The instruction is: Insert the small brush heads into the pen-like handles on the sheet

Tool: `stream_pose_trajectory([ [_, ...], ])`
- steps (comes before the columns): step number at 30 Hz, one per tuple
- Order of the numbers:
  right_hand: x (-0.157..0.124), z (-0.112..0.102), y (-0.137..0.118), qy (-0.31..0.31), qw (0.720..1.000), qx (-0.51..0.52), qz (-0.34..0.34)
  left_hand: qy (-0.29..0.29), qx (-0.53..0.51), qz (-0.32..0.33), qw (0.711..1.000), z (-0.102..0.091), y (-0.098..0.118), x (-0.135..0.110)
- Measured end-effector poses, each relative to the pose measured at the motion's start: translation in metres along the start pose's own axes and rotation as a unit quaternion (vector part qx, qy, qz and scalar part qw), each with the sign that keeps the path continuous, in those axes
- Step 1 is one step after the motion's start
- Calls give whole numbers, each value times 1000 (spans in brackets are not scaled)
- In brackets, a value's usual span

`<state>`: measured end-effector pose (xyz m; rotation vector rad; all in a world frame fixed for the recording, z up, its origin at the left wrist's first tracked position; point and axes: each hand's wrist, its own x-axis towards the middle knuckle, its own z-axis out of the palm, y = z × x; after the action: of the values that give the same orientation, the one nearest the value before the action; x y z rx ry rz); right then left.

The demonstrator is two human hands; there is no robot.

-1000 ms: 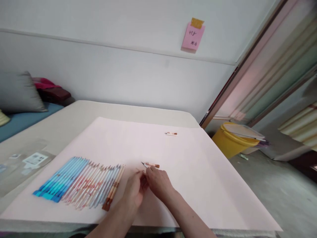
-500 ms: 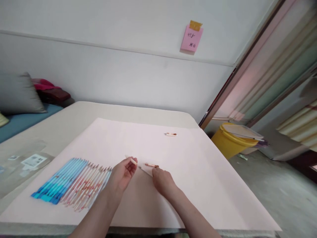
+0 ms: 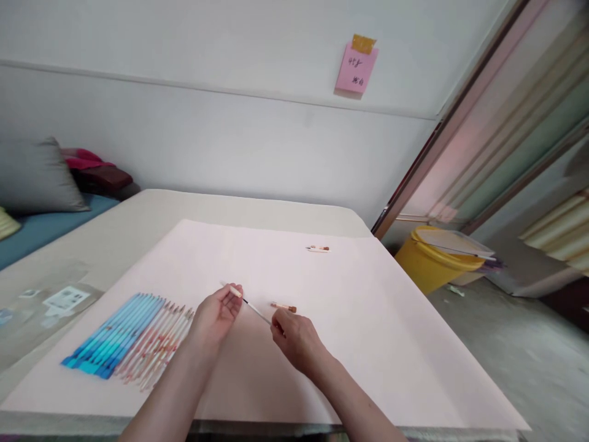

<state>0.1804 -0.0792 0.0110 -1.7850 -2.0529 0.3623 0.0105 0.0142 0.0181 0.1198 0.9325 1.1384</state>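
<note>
My left hand [image 3: 219,312] is closed around a slim cream-white pen barrel [image 3: 234,291], its thin end poking out past the fingertips. In my right hand [image 3: 297,337] is a thin pen refill [image 3: 258,312], pinched near its rear end. The refill's dark tip meets the barrel's near end; whether it is inside, I cannot tell. Just beyond my right hand lies a short pen part [image 3: 284,307] with a brown end. Left of my hands, a row of blue pens [image 3: 115,334] lies beside several white pens with reddish patterns [image 3: 159,344], partly covered by my left forearm.
Further back on the pale pink sheet [image 3: 377,344] lie more pen parts [image 3: 318,248]. A clear plastic bag [image 3: 64,301] rests at the left. Right of the table stands a yellow bin [image 3: 426,264]. A white wall with a pink note [image 3: 356,67] rises behind.
Both hands have shifted slightly left. The refill in my right hand has come up to the end of the barrel in my left, closing the small gap between them.
</note>
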Motion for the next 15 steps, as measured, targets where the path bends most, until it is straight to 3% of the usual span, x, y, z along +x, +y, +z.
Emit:
stream_pose_trajectory([
  [8,1,3,0,44,996,78,-2,-46,92,71,992,2,-14,-7],
  [15,2,1,-6,52,980,189,20,-43,131,99,985,5,-21,-12],
])
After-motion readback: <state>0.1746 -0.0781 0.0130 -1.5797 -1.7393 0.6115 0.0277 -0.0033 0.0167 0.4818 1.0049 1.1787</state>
